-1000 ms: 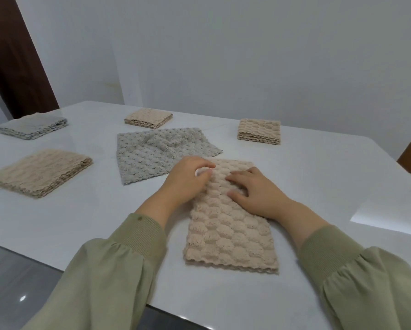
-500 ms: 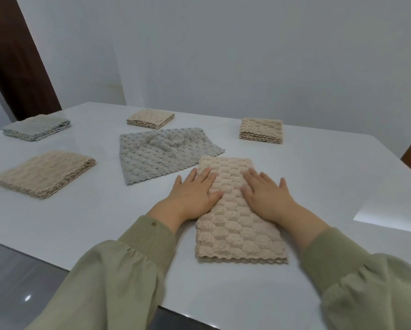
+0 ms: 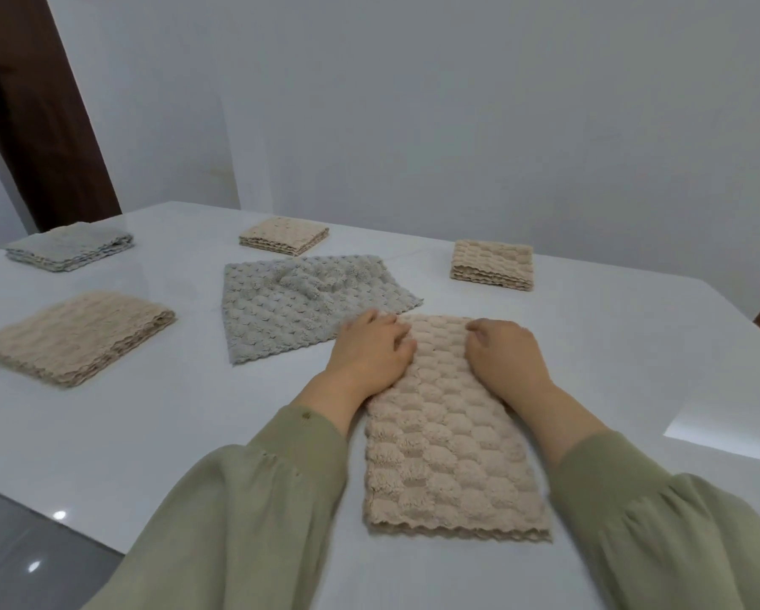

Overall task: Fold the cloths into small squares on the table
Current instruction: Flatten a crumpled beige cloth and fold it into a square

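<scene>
Hands (image 3: 376, 350) (image 3: 503, 358) curl, gripping beige cloth's (image 3: 448, 451) far end.

Left hand (image 3: 371, 352) palm down, fingers curled at the tips, pointing forward. Right hand (image 3: 503, 356) alongside, also palm down, fingers bent under. Both forearms reach forward, sleeves (image 3: 255, 499) covering to the wrists.

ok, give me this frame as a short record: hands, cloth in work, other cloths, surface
left hand: fingers curled at the far left edge of the beige strip
right hand: fingers curled at its far right edge
beige strip: long folded rectangle, flat, not yet square
grey cloth: spread open, rumpled, unfolded
folded cloths: grey stack, beige stack, far beige square, right beige square
table: white, glossy
</scene>
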Demonstrator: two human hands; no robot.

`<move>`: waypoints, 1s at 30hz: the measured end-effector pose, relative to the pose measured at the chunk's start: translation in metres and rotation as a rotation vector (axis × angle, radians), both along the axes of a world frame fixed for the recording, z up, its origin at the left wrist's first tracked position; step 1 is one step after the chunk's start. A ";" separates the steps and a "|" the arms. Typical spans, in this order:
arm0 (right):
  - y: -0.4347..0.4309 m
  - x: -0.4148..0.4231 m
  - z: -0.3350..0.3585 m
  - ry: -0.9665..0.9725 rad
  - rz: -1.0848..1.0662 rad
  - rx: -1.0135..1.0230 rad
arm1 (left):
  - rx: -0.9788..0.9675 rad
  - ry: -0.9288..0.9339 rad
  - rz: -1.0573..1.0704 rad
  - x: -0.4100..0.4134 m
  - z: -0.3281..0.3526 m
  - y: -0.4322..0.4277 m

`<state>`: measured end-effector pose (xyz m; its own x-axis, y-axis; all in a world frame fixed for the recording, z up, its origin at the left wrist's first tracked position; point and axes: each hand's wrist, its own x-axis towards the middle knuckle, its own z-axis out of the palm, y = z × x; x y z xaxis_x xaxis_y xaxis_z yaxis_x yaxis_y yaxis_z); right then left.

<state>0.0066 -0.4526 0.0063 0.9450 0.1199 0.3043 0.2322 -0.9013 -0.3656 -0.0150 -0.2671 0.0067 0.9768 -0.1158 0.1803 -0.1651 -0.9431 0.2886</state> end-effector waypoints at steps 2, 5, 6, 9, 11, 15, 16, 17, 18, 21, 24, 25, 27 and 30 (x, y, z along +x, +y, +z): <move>-0.012 0.008 0.001 -0.031 -0.103 0.141 | -0.050 -0.137 0.065 0.004 0.001 0.008; -0.014 0.023 -0.002 -0.020 -0.104 0.175 | -0.024 -0.206 0.199 0.014 0.000 0.014; -0.012 0.027 -0.003 -0.012 -0.077 0.146 | -0.011 -0.186 0.232 0.017 0.000 0.013; -0.005 0.036 -0.005 -0.001 -0.048 0.027 | 0.001 -0.132 0.298 0.025 -0.002 0.010; -0.002 0.039 -0.005 0.036 -0.060 -0.035 | -0.008 -0.121 0.319 0.028 -0.004 0.009; 0.000 0.042 -0.004 0.127 -0.048 -0.140 | -0.029 -0.108 0.311 0.030 -0.005 0.007; 0.000 0.042 -0.004 0.135 -0.046 -0.133 | -0.042 -0.103 0.307 0.031 -0.005 0.007; 0.000 0.042 -0.003 0.135 -0.043 -0.118 | -0.059 -0.098 0.305 0.031 -0.005 0.007; -0.001 0.042 -0.003 0.139 -0.043 -0.096 | -0.079 -0.091 0.305 0.032 -0.005 0.008; -0.001 0.039 0.000 0.142 -0.048 -0.014 | -0.103 -0.080 0.303 0.034 -0.005 0.008; 0.000 0.036 0.003 0.151 -0.027 0.068 | -0.152 -0.128 0.272 0.036 -0.006 0.008; 0.000 0.034 0.004 0.158 -0.006 0.123 | -0.208 -0.162 0.255 0.036 -0.005 0.008; -0.001 0.030 0.006 0.140 0.038 0.270 | -0.351 -0.202 0.224 0.032 -0.002 0.007; -0.005 0.023 0.012 0.131 0.090 0.659 | -0.570 -0.171 0.178 0.026 0.004 0.004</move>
<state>0.0299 -0.4575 0.0181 0.9742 0.0284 0.2240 0.2117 -0.4597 -0.8624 0.0107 -0.2632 0.0103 0.9240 0.2072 0.3215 -0.1077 -0.6658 0.7384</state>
